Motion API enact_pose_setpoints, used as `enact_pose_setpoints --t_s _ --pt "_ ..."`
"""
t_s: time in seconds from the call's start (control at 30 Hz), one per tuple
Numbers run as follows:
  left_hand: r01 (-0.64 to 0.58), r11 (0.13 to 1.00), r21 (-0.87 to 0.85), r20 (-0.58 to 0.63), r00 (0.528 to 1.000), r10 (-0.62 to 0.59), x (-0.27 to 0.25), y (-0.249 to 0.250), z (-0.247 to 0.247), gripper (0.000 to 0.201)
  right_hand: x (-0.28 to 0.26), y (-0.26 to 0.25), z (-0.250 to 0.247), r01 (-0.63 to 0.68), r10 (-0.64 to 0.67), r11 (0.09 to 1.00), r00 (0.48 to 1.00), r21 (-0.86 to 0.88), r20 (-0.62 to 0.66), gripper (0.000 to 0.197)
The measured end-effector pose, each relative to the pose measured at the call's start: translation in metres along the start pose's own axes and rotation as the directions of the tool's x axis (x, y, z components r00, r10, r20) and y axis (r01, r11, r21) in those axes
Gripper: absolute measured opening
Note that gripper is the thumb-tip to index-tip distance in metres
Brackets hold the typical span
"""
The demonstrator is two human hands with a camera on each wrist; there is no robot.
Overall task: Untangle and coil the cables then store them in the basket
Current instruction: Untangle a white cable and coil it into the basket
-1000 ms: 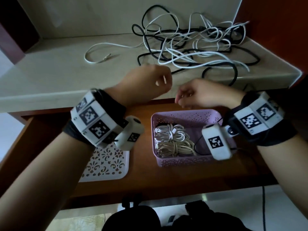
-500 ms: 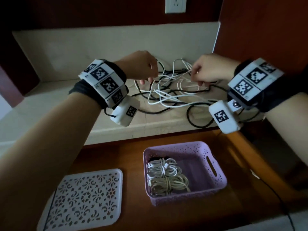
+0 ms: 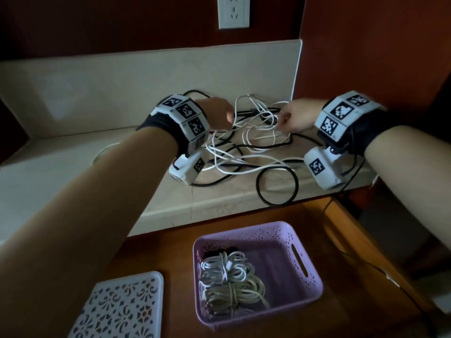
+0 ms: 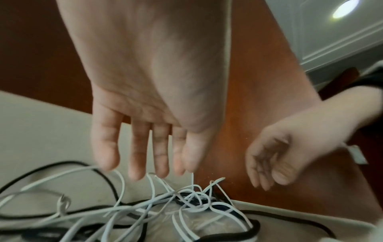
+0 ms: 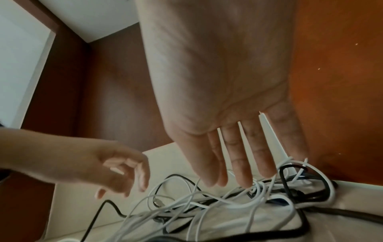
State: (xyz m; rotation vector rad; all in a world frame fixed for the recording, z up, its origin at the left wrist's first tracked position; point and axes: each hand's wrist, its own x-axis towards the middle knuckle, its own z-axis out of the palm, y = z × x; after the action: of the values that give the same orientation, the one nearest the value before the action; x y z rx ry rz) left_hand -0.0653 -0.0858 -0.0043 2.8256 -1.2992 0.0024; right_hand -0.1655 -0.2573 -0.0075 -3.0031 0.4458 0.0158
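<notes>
A loose tangle of thin white cables (image 3: 246, 142) and thicker matte black cables (image 3: 278, 184) lies on the pale, smooth stone-like counter (image 3: 73, 162), toward 1 o'clock from the purple perforated plastic basket (image 3: 305, 276), which sits lower down on a glossy wooden surface (image 3: 170, 252). Inside the basket, against its 9 o'clock wall, rest two tied coils (image 3: 229, 279) of whitish cable. A white lattice-cut lid (image 3: 122, 306) lies flat at 9 o'clock of the basket. The left hand (image 3: 217, 111) hangs over the 10 o'clock edge of the tangle and the right hand (image 3: 297, 115) over its 2 o'clock edge. Compared with half a second earlier, both hands have dropped closer to the cables and spread slightly apart, while the basket and lid lie as before. The head view shows only knuckles, so the grip cannot be judged there; the left wrist view shows the left fingers (image 4: 138, 157) straight and released, tips just above the white loops, and the right wrist view shows the right fingers (image 5: 240, 160) likewise extended and relaxed, grasping nothing, their tips at the topmost white strands, though contact cannot be told through the blur. A white wall socket (image 3: 233, 12) sits at 12 o'clock, seen only from the head.
</notes>
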Motion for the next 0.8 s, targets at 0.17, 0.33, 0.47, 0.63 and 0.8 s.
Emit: enact_pose_setpoints --t_s 0.17,0.33,0.47,0.63,0.8 --pt "0.178 0.953 -0.247 0.176 0.975 -0.137 0.034 -0.007 0.005 0.028 0.013 0.011 0.022 0.010 -0.007 0.999 0.998 -0.049 0.067 0.032" --pt "0.229 0.936 -0.267 0.195 0.964 -0.180 0.056 -0.006 0.010 0.041 0.014 0.025 0.037 -0.019 0.033 0.997 0.978 -0.072 0.207 0.052" --pt "0.175 0.971 -0.163 0.198 0.970 -0.142 0.075 -0.002 0.021 0.041 0.021 0.044 0.046 0.031 0.008 0.991 0.956 -0.129 0.293 0.080" --pt "0.073 0.995 -0.071 0.093 0.994 -0.066 0.086 -0.004 0.027 0.034 0.028 0.050 0.046 0.021 0.030 0.990 0.939 -0.142 0.343 0.083" --pt "0.072 0.947 -0.314 0.002 0.997 -0.075 0.097 -0.013 0.010 0.016 0.033 0.052 0.052 0.000 0.057 0.987 0.933 -0.158 0.356 0.071"
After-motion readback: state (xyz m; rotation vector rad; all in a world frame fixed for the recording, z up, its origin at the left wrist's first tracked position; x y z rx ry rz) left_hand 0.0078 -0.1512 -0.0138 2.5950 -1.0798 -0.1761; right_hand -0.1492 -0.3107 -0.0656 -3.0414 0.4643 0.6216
